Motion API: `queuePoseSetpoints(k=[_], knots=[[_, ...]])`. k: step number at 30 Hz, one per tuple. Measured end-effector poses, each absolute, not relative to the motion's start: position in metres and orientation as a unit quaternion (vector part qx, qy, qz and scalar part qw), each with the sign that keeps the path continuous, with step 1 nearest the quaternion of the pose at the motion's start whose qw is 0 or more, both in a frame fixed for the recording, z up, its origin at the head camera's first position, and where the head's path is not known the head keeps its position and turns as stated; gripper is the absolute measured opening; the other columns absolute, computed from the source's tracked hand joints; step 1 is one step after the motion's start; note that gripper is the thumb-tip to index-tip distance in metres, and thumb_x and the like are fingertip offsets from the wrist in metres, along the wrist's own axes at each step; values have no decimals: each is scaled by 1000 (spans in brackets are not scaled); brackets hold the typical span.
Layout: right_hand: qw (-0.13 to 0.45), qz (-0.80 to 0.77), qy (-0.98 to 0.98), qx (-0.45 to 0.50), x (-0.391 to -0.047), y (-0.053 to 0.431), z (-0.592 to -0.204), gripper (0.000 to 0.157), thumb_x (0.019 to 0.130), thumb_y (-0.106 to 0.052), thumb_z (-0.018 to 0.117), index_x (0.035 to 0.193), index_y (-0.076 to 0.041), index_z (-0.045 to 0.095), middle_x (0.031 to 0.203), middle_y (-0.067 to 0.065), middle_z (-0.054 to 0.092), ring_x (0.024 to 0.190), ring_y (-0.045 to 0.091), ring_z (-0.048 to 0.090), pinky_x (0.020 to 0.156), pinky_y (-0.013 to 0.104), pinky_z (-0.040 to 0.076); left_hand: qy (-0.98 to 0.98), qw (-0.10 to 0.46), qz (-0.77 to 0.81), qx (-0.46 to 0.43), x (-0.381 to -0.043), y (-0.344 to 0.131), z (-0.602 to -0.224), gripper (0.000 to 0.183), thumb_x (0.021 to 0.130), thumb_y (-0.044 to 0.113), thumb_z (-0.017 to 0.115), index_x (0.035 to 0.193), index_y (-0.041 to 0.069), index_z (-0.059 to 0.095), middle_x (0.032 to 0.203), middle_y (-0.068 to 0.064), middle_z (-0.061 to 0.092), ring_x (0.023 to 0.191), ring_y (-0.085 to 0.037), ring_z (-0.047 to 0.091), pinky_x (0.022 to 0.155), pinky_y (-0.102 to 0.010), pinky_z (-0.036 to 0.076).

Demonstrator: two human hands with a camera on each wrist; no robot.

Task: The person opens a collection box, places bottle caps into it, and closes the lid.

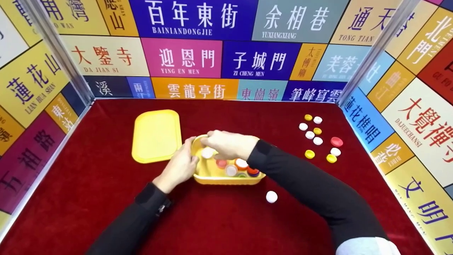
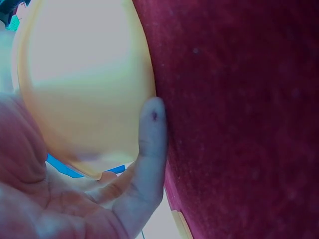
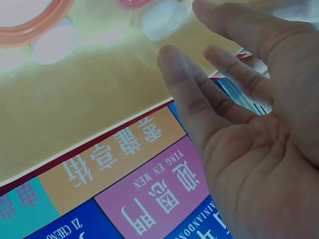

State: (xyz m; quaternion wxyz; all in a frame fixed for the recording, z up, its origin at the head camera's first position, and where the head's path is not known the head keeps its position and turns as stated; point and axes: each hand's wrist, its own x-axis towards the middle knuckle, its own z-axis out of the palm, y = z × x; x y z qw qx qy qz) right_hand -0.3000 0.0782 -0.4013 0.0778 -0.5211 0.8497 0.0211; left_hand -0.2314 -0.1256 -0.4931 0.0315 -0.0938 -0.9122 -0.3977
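A yellow plastic box (image 1: pixel 228 180) sits on the red cloth, with several round bottle caps inside. My left hand (image 1: pixel 180 164) grips its left end, and in the left wrist view a finger (image 2: pixel 152 134) presses along the outer wall. Over the box's far left part is my right hand (image 1: pixel 230 144), its fingers spread apart with nothing between them. Just below those fingers a white cap (image 1: pixel 207 153) shows inside the box; in the right wrist view this white cap (image 3: pixel 164 20) appears slightly blurred, apart from the fingertips. An orange-rimmed cap (image 1: pixel 241 163) and a pink cap (image 1: pixel 221 163) lie deeper in.
A yellow lid (image 1: pixel 157 136) lies flat to the left of the box. One white cap (image 1: pixel 271 197) lies near the box's front right corner. Further right are several white and yellow caps and a red cap (image 1: pixel 336 142). Printed sign panels (image 1: pixel 182 58) enclose the table's back and sides.
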Motion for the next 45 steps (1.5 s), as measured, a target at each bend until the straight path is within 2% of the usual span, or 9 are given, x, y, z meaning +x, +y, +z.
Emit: queuePoseSetpoints(k=[4,9,16,20,26,32,37,45], knots=[[81,15,856,-510,-297,86,-399,49,100,-11,90,144,-1,73,132,23,78,120,39,78,105,46,68,-914,31,-394,-93,-232,-126,-492,68,110,2,61,174,-6,38,168,-34,59,155,-47,62,129,-61,51],[83,-14,860,-504,-296,97,-398,45,102,-13,89,142,-1,74,130,22,77,119,38,77,105,46,68,-915,26,-394,-87,-233,-126,-492,69,111,3,60,175,-6,36,170,-34,57,158,-45,60,130,-60,50],[45,-60,859,-507,-293,116,-400,42,102,-15,90,140,-1,75,120,22,77,109,37,76,99,46,68,-916,18,-393,-80,-231,-124,-495,69,111,2,59,176,-5,36,168,-34,58,154,-43,63,127,-58,53],[35,-82,862,-500,-294,127,-398,40,104,-16,89,139,0,75,123,22,77,112,37,77,103,47,69,-916,22,-393,-81,-231,-124,-495,69,111,1,59,176,-6,36,170,-36,56,157,-45,60,130,-60,51],[38,-116,873,-473,-302,148,-397,37,107,-16,84,139,0,76,126,24,76,116,39,78,105,51,68,-913,24,-400,-83,-232,-123,-495,70,110,0,58,176,-5,36,171,-35,55,159,-46,59,131,-61,50],[0,-179,877,-445,-318,176,-394,27,108,-10,79,133,0,79,125,26,77,112,42,80,101,52,69,-912,21,-402,-82,-231,-123,-495,70,110,0,57,176,-5,36,171,-35,56,159,-46,59,131,-61,50],[-50,-225,893,-388,-334,206,-392,25,107,-7,78,130,2,82,123,26,78,110,40,83,97,51,71,-911,19,-403,-80,-231,-123,-493,70,110,1,57,177,-5,35,173,-34,54,160,-44,58,131,-59,50],[-79,-236,936,-247,-360,278,-402,29,105,-6,76,132,4,81,126,29,78,115,45,79,107,60,64,-915,15,-396,-73,-230,-122,-493,71,110,2,58,178,-2,36,174,-32,54,162,-43,56,133,-58,49]])
